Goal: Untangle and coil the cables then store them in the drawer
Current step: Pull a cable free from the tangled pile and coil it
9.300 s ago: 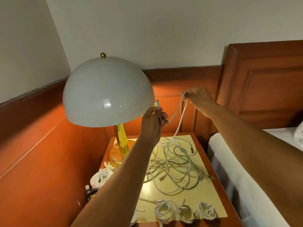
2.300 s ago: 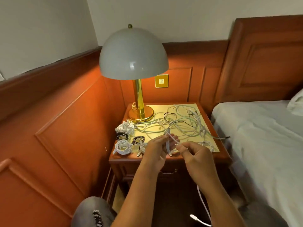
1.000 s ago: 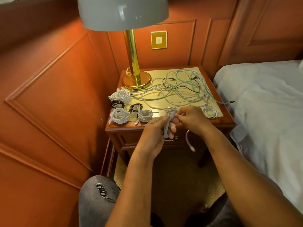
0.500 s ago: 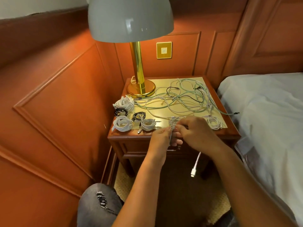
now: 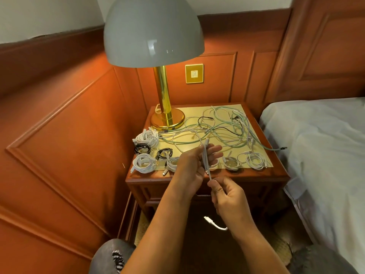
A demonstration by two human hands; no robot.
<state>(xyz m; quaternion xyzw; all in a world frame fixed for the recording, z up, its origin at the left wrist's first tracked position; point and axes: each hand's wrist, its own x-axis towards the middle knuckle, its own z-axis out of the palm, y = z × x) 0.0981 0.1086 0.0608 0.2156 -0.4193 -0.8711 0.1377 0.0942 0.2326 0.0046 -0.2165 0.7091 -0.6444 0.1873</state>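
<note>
A white cable [image 5: 205,161] is folded into long loops in my left hand [image 5: 194,165], which holds it over the front edge of the nightstand [image 5: 207,177]. My right hand [image 5: 227,196] pinches the same cable just below, and its loose end with a white plug [image 5: 210,221] hangs under that hand. A tangle of pale green, white and black cables [image 5: 223,129] lies on the back half of the top. Several coiled cables rest along the left and front: white coils [image 5: 145,165], black coils [image 5: 164,153] and more white coils [image 5: 254,161]. The drawer front [image 5: 203,194] is mostly hidden behind my hands.
A brass lamp [image 5: 164,115] with a grey dome shade [image 5: 153,32] stands at the back left of the nightstand. Wood panelling lines the wall on the left. A bed with a white sheet [image 5: 316,147] is right beside the nightstand. My knees show at the bottom.
My right hand has dropped away from the left hand and pulled the cable downward. The loose plug end now hangs lower, under my right hand. My left hand keeps the loops.
</note>
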